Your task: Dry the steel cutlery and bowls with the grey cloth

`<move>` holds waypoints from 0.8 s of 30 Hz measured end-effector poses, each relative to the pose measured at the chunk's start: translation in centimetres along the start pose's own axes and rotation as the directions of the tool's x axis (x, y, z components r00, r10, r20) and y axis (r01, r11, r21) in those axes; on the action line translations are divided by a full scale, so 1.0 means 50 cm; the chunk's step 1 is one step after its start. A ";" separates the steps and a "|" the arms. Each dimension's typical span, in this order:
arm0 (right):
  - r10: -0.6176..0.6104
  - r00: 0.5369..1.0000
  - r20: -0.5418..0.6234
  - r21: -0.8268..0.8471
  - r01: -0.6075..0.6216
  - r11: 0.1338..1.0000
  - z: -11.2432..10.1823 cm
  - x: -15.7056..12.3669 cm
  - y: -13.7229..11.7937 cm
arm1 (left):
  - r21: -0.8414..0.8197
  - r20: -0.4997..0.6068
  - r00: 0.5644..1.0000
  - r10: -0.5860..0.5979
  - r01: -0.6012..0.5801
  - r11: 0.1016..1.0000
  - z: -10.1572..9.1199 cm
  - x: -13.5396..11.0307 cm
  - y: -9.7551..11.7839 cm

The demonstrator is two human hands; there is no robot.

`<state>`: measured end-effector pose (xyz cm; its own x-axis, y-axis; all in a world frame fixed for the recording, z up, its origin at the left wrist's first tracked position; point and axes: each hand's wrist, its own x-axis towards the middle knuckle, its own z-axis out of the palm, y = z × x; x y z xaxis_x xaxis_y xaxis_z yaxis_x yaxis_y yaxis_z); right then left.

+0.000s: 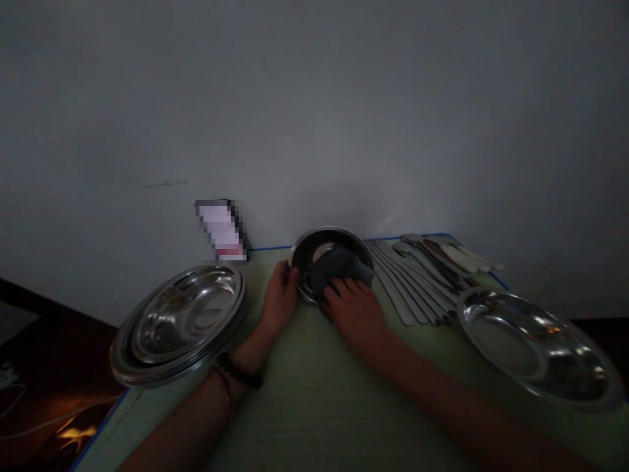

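Note:
A round stainless steel bowl (pixel 328 231) stands tilted toward me near the wall, at the back of the table. My left hand (pixel 281 294) grips its left rim, thumb on the near side. Pressed into the bowl's right inner side is a dark grey cloth (pixel 339 263), and my right hand (pixel 354 311) holds it with bent fingers. Part of the bowl's inside is hidden behind the cloth.
Stacked steel basins (pixel 191 321) stand on the left, and a shiny steel basin (pixel 535 347) on the right. Several knives and other cutlery (pixel 413 282) lie beside the bowl. A blurred phone (pixel 221 229) leans on the wall (pixel 314 118) behind the green table (pixel 314 400).

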<state>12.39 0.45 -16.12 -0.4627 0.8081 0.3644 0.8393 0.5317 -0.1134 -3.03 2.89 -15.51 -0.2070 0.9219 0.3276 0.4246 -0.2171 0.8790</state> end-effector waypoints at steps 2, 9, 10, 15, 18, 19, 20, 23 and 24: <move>0.018 1.000 -0.024 0.022 -0.018 1.000 0.014 0.002 0.000 | -0.062 0.027 0.998 -0.063 0.065 0.996 0.004 -0.002 -0.005; -0.107 0.993 0.041 0.163 0.099 0.982 0.011 0.020 0.026 | -0.046 0.005 0.983 -0.183 0.183 0.982 0.017 -0.012 0.001; -0.135 0.989 0.058 0.172 0.123 0.977 0.004 0.021 0.030 | -0.082 -0.018 0.984 -0.178 0.176 0.981 0.017 -0.012 0.004; -0.160 0.981 0.106 0.156 0.143 0.977 -0.011 0.018 0.033 | -0.121 -0.065 0.998 0.000 -0.008 0.993 0.007 -0.009 0.013; -0.109 0.993 0.053 0.107 0.103 0.989 0.004 0.012 0.027 | -0.009 -0.016 1.000 0.010 -0.010 1.000 0.002 -0.011 0.013; -0.090 0.996 0.027 0.094 0.087 0.992 0.010 0.009 0.026 | 0.005 -0.003 1.000 -0.014 0.014 1.000 0.003 -0.012 0.013; -0.073 0.997 0.005 0.089 0.072 0.993 0.016 0.008 0.025 | 0.001 0.019 0.999 -0.046 0.046 0.999 0.004 -0.014 0.013; -0.048 0.999 -0.007 0.136 0.048 0.990 0.025 0.005 0.026 | -0.029 0.094 0.987 -0.132 0.135 0.990 0.012 -0.021 0.013; -0.051 0.999 -0.003 0.155 0.051 0.987 0.024 0.006 0.028 | -0.031 0.101 0.984 -0.147 0.150 0.988 0.014 -0.023 0.013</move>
<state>13.08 1.73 -17.30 -0.5042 0.7790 0.3728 0.7603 0.6051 -0.2360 -1.90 1.92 -15.58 -0.1771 0.9714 0.1585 0.3614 -0.0856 0.9285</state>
